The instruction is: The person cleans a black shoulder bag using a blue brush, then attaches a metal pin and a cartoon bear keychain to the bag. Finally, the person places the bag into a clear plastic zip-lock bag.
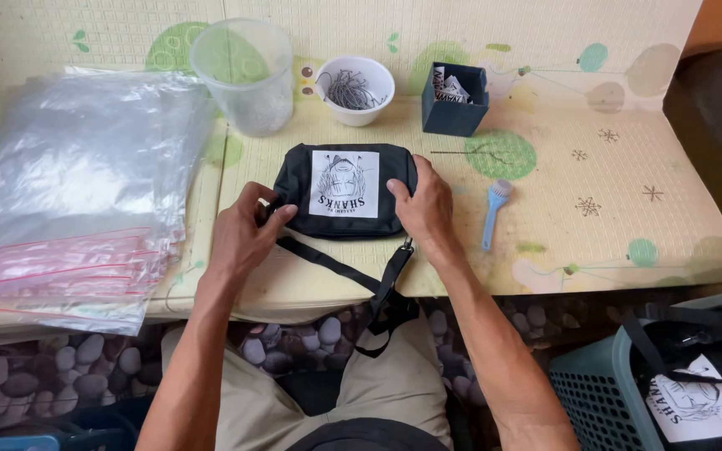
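The left hand's (pixel 242 230) fingers curl closed around the left end of a small black pouch bag (pixel 344 190), thumb on top, pinching the fabric where the strap (pixel 353 280) joins. The right hand (pixel 428 213) lies flatter — fingers spread over the bag's right end, thumb pressed near its top edge, gripping it lightly. The bag rests on a pale patterned mat (pixel 545 217) near the front edge, a white printed patch (pixel 344 184) facing up; its black strap trails off the edge and hangs down to the person's lap. Just right of the bag lies a small blue brush (pixel 495 209). Behind it stand a clear plastic cup (pixel 244 75), a white bowl (pixel 355 88) of thin metal hooks and a dark blue box (pixel 456 100) — all apart from the hands. A stack of clear plastic bags (pixel 77 184) lies to the left, and a teal basket (pixel 603 392) with another black bag sits at lower right.
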